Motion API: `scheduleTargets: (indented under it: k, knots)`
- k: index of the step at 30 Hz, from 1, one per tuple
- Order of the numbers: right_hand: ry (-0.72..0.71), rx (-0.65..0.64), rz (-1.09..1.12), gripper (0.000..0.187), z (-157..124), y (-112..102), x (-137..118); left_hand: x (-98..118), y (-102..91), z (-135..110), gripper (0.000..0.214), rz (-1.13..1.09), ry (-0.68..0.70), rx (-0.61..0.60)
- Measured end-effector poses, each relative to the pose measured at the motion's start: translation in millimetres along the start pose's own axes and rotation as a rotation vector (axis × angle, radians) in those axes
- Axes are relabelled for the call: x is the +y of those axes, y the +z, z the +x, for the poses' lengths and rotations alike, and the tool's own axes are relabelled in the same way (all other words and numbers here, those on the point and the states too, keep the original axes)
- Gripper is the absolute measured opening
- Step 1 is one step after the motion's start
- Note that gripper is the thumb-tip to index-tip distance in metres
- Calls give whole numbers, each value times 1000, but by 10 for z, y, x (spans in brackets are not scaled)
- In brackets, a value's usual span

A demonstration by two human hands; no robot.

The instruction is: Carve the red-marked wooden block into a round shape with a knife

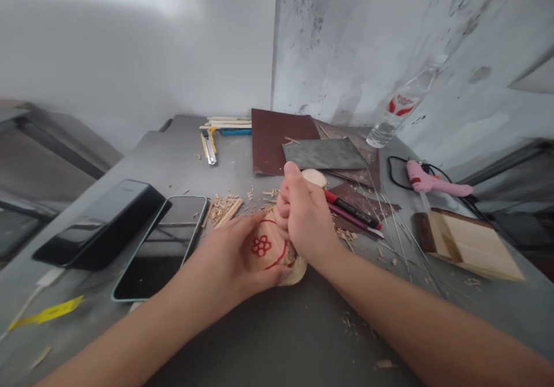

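My left hand (229, 254) is wrapped round a pale wooden disc (269, 258), with the thumb along its near edge. A red flower and a curved red line are drawn on the wood. Over the disc's right side, my right hand (307, 218) is closed in a fist with the thumb on top. Whatever it grips is hidden by the fingers. Below this fist, part of the wood looks cut and rough. Wood shavings (225, 207) lie just beyond my left hand. A red marker (352, 208) rests to the right of my right hand.
On the left are a phone (162, 248) and a black box-like device (104, 220). A utility knife (209, 146) and sandpaper sheets (281, 139) lie at the back. To the right stand a water bottle (400, 110), a pink glue gun (437, 182), a wood block (471, 243) and thin wires (400, 234).
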State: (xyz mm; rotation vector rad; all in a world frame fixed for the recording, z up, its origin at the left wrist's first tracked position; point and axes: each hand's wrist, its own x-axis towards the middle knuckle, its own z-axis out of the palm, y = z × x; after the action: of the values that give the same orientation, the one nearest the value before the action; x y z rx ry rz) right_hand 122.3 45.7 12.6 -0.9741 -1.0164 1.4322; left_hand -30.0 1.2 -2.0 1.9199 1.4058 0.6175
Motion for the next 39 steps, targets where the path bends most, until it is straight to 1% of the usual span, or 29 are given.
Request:
scheduleTargets:
  k: [2, 5, 9, 13, 18, 21, 25, 30, 33, 35, 39]
  knots:
    - [-7, -6, 101, 64, -15, -16, -80, -14, -2, -3, 76, 12, -22, -13]
    - [-39, -21, 207, 65, 33, -49, -196, -30, 7, -8, 79, 19, -41, 6]
    - [-26, -17, 268, 66, 119, -76, -214, -28, 20, -2, 77, 26, -29, 2]
    - [-17, -12, 257, 65, 164, -55, -138, -22, 33, 5, 79, 35, -23, 21]
    - [78, 39, 210, 61, 204, -16, -88, -25, 43, -4, 78, 4, -11, 18]
    - [83, 50, 180, 59, 205, -1, -85, -38, 49, -8, 79, 19, 8, 32]
    - [138, 26, 137, 55, 191, 15, -95, -66, 59, -10, 77, 34, 43, 51]
    - [184, 3, 106, 55, 202, 37, -99, -43, 47, -13, 77, 40, 34, 58]
    - [212, -45, 73, 55, 168, 45, -65, 21, 14, -15, 67, 14, 31, 24]
    - [194, -74, 82, 57, 120, 35, -43, 53, -5, -15, 61, 0, 22, 1]
    - [113, -130, 169, 65, 44, -27, -80, 41, -4, -6, 63, 14, 18, 7]
